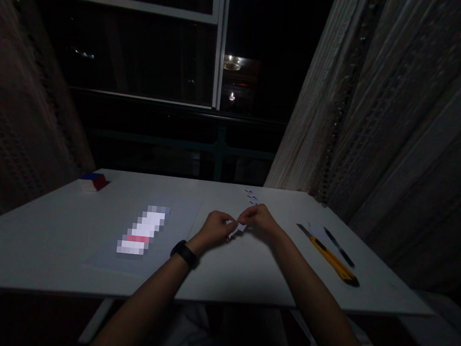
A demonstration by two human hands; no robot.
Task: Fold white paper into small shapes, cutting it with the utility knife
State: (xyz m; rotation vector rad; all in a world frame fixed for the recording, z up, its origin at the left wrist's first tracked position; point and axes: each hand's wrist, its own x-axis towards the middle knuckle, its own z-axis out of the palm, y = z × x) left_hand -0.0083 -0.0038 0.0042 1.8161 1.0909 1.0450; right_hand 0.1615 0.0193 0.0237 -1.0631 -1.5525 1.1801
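Left hand (217,227) and right hand (259,217), paired on a small white paper piece (242,228)

Clock read from the hands, 12 toward the window (144,56).

Item: small white paper piece. Place: mid-table, between the two hands, just over the white table (23,251); whether it touches the surface cannot be told.
Left hand: narrow, thumb and finger pinched on the paper; dark wristband (184,254) on the wrist.
Right hand: narrow, likewise pinched at the paper, close against the left.
Step in hand, by judgement: fine two-handed fingertip work — bending or parting the paper, the fingers hide which. A next move would seem to call for a light, steady pinch on both sides.
Bearing: long axis appears to run from 8 to 2 o'clock, partly covered by fingers. No distinct head or tip shows, so which end leads cannot be told.

Surroundings:
1 o'clock — small paper bits (252,197) with dark marks, in a short row, near.
3 o'clock — dark pen (338,247), well apart.
Between 3 and 4 — yellow cutter (330,259), blade toward 10.
Between 8 and 9 — pale sheet (184,228) bearing a pixelated bright item (152,225).
Between 9 and 10 — coloured cube (92,182), near the table's far-left corner.
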